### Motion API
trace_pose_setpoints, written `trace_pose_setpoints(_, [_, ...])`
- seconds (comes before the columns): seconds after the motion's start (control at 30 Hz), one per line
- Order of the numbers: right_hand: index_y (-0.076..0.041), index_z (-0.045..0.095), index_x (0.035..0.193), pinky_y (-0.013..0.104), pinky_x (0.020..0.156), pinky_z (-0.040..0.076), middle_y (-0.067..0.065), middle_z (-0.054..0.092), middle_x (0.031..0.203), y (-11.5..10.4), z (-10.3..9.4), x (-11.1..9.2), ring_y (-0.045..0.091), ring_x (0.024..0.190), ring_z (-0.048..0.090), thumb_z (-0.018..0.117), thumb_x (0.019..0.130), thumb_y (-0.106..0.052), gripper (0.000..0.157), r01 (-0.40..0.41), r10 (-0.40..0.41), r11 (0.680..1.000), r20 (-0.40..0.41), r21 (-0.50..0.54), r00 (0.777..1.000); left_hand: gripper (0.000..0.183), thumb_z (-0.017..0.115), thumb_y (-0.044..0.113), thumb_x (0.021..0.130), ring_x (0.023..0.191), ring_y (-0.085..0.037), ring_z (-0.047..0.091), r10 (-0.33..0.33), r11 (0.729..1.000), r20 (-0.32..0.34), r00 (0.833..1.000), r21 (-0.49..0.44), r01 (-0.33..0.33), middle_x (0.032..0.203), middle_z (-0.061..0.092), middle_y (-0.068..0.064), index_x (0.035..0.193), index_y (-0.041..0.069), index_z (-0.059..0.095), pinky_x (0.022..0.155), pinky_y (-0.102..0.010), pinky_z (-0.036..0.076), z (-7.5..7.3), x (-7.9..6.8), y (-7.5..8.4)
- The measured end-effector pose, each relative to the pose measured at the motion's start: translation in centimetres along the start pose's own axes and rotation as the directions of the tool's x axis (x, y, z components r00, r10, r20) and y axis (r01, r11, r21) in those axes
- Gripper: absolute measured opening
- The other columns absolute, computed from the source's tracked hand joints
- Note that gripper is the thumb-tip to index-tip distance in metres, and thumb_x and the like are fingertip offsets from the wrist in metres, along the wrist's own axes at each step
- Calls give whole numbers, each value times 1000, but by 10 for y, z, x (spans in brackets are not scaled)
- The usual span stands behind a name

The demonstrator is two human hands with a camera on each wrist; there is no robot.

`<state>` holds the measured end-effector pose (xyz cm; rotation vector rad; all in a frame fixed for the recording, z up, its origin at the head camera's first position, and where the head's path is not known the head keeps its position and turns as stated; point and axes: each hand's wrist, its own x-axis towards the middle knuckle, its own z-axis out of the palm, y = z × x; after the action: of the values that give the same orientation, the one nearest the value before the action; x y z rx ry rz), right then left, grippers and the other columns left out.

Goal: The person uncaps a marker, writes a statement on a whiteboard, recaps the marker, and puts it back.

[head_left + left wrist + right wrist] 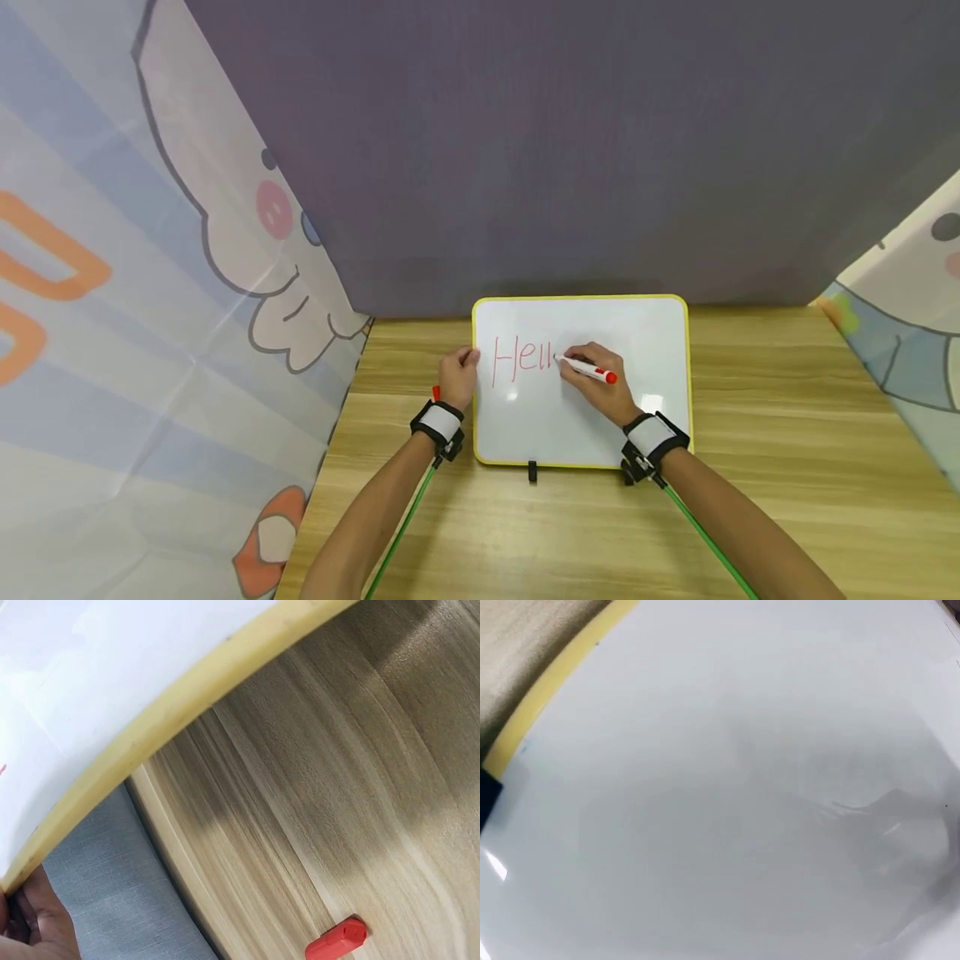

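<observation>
A whiteboard (555,429) with a yellow frame bears red handwriting (517,357) that reads "Hell". My right hand (606,395) grips a white marker (587,368) with a red end, its tip at the board just right of the last letter. On the board's left edge, my left hand (457,379) pinches the yellow frame (161,712) between thumb and fingers. Below that edge a red marker cap (337,940) lies on the table, partly hidden by the left hand in the head view. The right wrist view shows the board's white surface (667,810), not the marker.
The board is on a wood-grain table (780,433). A small black clip (532,472) sits at its lower edge, and a dark piece is partly hidden by the right wrist. Behind rises a grey panel (525,150); a cartoon-printed sheet (112,467) hangs at the left.
</observation>
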<state>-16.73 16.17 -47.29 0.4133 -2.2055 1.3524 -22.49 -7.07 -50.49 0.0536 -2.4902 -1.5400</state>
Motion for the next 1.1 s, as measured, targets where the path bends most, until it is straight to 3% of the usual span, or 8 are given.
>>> trace_pose_setpoints(0.23, [5, 66, 81, 7, 64, 43, 16, 64, 75, 1, -6, 2, 16, 66, 56, 69, 71, 10, 12, 17, -16, 998, 8, -53, 1000, 22, 59, 10, 90, 89, -32, 65, 1, 1000, -1, 1000, -21, -1, 98, 70, -21, 103, -4, 69, 77, -42, 54, -4, 3, 4])
trace_pose_setpoints(0.4, [6, 66, 82, 6, 66, 42, 18, 63, 74, 2, -9, 7, 20, 67, 56, 69, 70, 11, 13, 12, -13, 999, -38, -43, 999, 21, 60, 9, 89, 88, -31, 66, 15, 1000, -14, 1000, -9, -16, 96, 70, -21, 101, -4, 70, 76, -41, 54, -4, 2, 5])
trace_pose_setpoints(0.63, [7, 66, 85, 8, 66, 44, 18, 64, 77, 0, -1, 5, 21, 69, 57, 70, 72, 8, 14, 19, -19, 1000, -5, 10, 1000, 21, 61, 9, 89, 88, -31, 67, 27, 1000, -5, 1000, -11, -27, 96, 70, -21, 102, -5, 70, 75, -40, 54, -1, 1, 2])
trace_pose_setpoints(0.77, [6, 67, 85, 7, 68, 44, 17, 63, 76, 0, -2, 4, 18, 70, 56, 70, 72, 8, 13, 27, -27, 1000, -42, -9, 999, 22, 60, 9, 89, 88, -31, 67, 29, 999, 4, 1000, -13, -29, 97, 70, -22, 102, -6, 69, 75, -40, 55, 0, 1, 0])
trace_pose_setpoints(0.97, [7, 67, 85, 7, 70, 43, 17, 63, 77, 4, -19, 7, 16, 72, 56, 69, 74, 7, 11, 0, -4, 999, -120, -34, 993, 21, 60, 9, 90, 89, -32, 66, 24, 1000, -4, 1000, -4, -24, 96, 70, -22, 102, -5, 69, 77, -42, 54, 0, 1, 2])
trace_pose_setpoints(1.1, [7, 67, 84, 7, 70, 43, 17, 64, 77, 6, -31, 6, 18, 72, 57, 69, 74, 6, 10, -11, 8, 1000, -124, -25, 992, 21, 60, 8, 89, 89, -33, 66, 19, 1000, -4, 1000, -12, -19, 97, 70, -22, 102, -6, 69, 78, -42, 54, -1, -1, 2])
